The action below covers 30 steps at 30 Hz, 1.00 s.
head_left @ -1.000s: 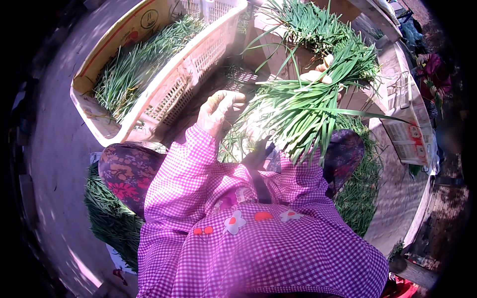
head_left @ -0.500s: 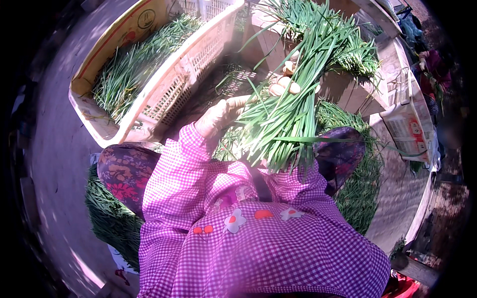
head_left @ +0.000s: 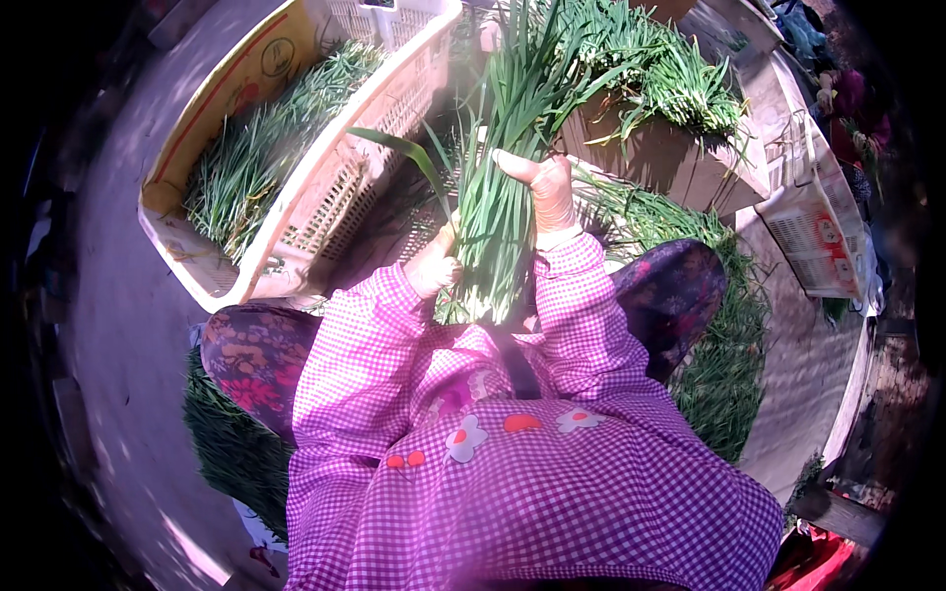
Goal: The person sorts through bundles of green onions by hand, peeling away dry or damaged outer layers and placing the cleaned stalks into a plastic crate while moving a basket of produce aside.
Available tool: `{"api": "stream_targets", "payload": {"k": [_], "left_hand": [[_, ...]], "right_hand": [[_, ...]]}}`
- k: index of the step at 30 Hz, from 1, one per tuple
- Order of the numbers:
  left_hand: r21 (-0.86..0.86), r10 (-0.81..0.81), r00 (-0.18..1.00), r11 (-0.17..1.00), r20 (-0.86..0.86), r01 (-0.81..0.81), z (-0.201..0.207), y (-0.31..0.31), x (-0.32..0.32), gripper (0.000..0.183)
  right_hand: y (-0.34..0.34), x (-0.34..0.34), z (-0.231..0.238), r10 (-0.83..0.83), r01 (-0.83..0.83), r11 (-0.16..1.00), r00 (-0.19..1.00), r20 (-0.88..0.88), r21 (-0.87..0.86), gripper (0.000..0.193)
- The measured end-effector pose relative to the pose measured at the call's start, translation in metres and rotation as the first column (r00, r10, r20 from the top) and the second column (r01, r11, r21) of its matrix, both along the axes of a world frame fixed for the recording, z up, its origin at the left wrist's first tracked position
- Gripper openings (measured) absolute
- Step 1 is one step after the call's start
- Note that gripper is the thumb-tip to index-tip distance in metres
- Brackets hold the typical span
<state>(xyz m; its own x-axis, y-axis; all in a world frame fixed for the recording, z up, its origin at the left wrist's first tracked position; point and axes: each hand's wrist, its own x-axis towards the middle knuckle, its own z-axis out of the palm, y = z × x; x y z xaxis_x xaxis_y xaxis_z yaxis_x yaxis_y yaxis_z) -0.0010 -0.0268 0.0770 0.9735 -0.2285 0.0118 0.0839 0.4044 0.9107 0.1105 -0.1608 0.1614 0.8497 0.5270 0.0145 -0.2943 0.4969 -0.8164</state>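
A long bunch of green chives (head_left: 493, 187) stands nearly upright before my lap, its pale cut ends pointing down toward me. My right hand (head_left: 547, 192) is wrapped around its right side, the thumb lying across the front. Against the lower left side of the bunch, my left hand (head_left: 434, 264) is closed, with its fingertips partly hidden. One broad green blade (head_left: 399, 146) rises from it and bends over to the left. Farther off to the right, a heap of chives (head_left: 680, 89) rests on a wooden box (head_left: 660, 163).
On the left stands a pale plastic crate (head_left: 266, 251) with loose chives inside. More chives (head_left: 724, 384) lie beside my right knee, and others (head_left: 232, 443) beneath my left leg. Another crate (head_left: 813, 241) stands at the right; a person (head_left: 852, 108) shows beyond it.
The bunch has swung from a rightward slant to nearly upright. My right hand, mostly behind the leaves before, now shows its thumb in front. My left hand has moved lower, beside the bunch.
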Motion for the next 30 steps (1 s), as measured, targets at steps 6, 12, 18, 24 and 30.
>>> {"api": "stream_targets", "payload": {"k": [6,12,18,24,30], "left_hand": [[0.132,0.080,0.989,0.989,-0.122,-0.063,0.036,-0.024,-0.002,0.054],[0.344,0.364,0.931,0.875,-0.002,-0.341,-0.004,-0.011,0.021,0.041],[-0.253,0.517,0.794,0.761,-0.321,-0.598,-0.030,-0.003,0.062,0.045],[0.828,0.230,0.843,0.187,0.487,-0.529,-0.138,0.044,0.102,0.029],[0.838,0.330,0.940,0.488,0.081,-0.243,-0.225,0.033,0.089,0.030]], "right_hand": [[0.017,0.004,-0.032,-0.054,0.288,0.885,0.844,0.534,-0.366,0.022],[0.020,0.000,-0.010,0.068,-0.065,0.995,0.997,0.042,-0.078,0.026],[0.016,0.026,-0.026,0.144,0.085,0.881,0.888,0.436,-0.466,0.030],[0.026,0.040,-0.095,0.167,0.127,0.871,0.832,0.529,-0.474,0.045],[0.041,0.055,-0.199,0.362,0.443,0.657,0.525,0.770,-0.610,0.047]]}}
